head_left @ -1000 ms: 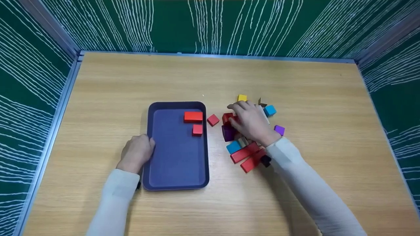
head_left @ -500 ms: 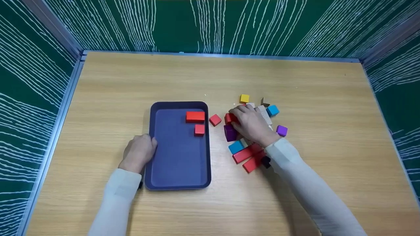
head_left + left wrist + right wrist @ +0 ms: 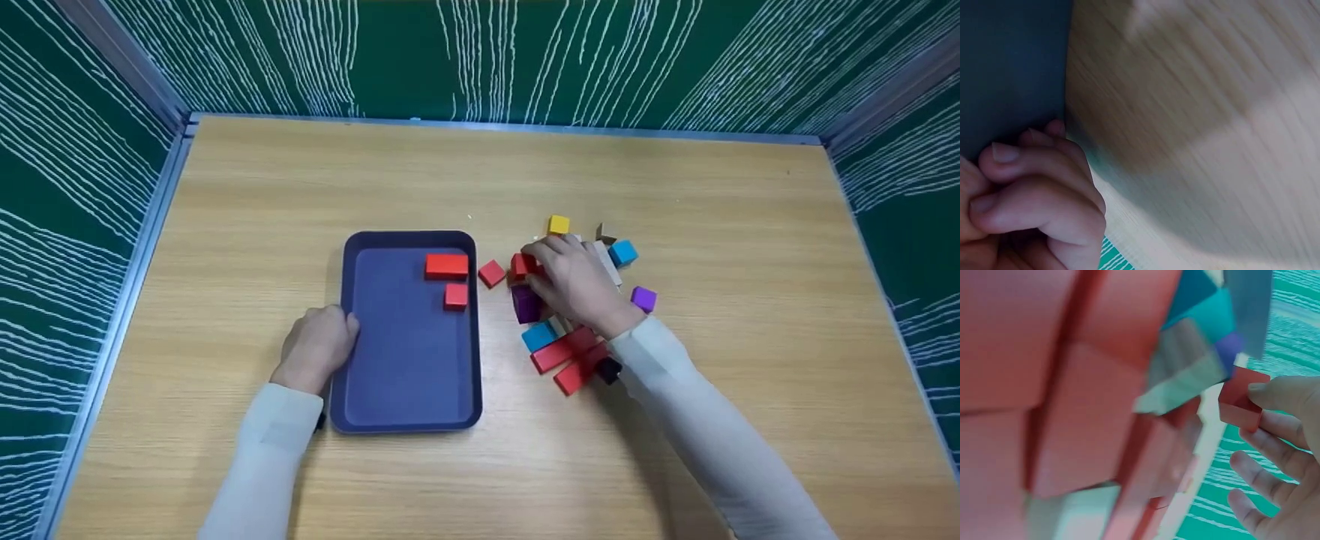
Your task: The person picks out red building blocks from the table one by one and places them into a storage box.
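Note:
A dark blue tray (image 3: 405, 360) lies on the table, and my left hand (image 3: 318, 345) grips its left rim. Curled fingers (image 3: 1044, 208) press against the tray wall (image 3: 1010, 67) in the left wrist view. To the tray's right, my right hand (image 3: 576, 285) reaches over a heap of coloured blocks. It pinches a red block (image 3: 1240, 396) between thumb and index finger, the other fingers spread loosely. In the head view this red block (image 3: 522, 266) shows just left of the fingertips. Part of the heap is hidden under the hand.
Two red blocks, one long (image 3: 446, 266) and one small (image 3: 455, 296), lie inside the tray by its right wall. A red cube (image 3: 492, 274) sits just outside. Around the heap are purple (image 3: 527, 304), blue (image 3: 622, 253), yellow (image 3: 559, 224) and long red blocks (image 3: 562, 350).
My right hand's fingers have closed on the red block, which has shifted slightly up and tilted. The left hand stays on the tray rim. The head view has shifted a little.

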Demonstrator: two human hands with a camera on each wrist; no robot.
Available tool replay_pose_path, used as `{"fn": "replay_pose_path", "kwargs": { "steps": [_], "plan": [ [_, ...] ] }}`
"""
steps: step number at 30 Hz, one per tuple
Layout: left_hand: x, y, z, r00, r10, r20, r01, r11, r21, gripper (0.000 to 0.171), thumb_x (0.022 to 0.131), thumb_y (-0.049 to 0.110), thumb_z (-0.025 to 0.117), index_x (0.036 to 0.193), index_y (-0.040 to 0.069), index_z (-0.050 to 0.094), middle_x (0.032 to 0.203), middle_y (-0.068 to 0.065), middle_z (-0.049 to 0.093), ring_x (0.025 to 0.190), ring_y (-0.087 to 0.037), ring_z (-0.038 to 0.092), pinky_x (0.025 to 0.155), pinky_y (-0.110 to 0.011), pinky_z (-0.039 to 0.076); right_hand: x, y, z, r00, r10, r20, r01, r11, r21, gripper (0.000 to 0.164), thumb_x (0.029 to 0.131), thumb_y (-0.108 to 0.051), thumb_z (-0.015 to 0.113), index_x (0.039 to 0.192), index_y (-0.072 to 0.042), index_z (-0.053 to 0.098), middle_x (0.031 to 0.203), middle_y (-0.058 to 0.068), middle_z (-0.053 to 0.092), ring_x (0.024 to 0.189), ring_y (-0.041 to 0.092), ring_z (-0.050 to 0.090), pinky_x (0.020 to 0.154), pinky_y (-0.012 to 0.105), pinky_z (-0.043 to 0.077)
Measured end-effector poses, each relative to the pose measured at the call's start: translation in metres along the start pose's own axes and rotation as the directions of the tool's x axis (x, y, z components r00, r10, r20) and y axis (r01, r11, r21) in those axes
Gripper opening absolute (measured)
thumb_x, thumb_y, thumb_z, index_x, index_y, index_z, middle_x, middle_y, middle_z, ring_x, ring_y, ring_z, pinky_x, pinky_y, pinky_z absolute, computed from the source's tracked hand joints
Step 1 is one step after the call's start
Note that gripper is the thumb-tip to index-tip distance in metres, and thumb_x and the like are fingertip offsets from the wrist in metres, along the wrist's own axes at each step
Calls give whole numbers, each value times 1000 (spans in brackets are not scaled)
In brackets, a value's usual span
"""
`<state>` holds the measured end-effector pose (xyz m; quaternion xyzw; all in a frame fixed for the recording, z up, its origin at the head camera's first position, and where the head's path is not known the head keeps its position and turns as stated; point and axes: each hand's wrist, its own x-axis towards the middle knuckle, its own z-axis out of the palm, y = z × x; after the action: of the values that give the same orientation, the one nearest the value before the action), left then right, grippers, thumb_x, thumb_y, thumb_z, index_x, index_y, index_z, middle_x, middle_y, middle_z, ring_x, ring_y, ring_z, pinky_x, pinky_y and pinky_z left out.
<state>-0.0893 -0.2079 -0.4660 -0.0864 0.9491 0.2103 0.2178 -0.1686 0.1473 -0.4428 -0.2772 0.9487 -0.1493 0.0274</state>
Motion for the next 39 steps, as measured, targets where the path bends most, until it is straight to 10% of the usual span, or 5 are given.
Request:
{"fn": "replay_pose_path", "kwargs": {
  "steps": [19,39],
  "plan": [
    [-1,0,0,1000,5,2,-5,1000,-12,41,106,26,41,107,-7,64,91,-22,63,73,-30,61,63,-44,50,-6,-75,4,969,-242,-52,242,970,-4,40,93,-28,73,127,-8,65,118,9,66,107,26,56,93,46,44],
    [0,0,-1,1000,0,13,0,1000,0,43,106,26,40,112,-9,63,94,-25,63,76,-31,63,68,-46,52,-11,-76,49,963,-264,-45,264,964,-14,37,90,-30,75,119,-7,70,113,10,67,102,27,51,83,43,43]
  ]
}}
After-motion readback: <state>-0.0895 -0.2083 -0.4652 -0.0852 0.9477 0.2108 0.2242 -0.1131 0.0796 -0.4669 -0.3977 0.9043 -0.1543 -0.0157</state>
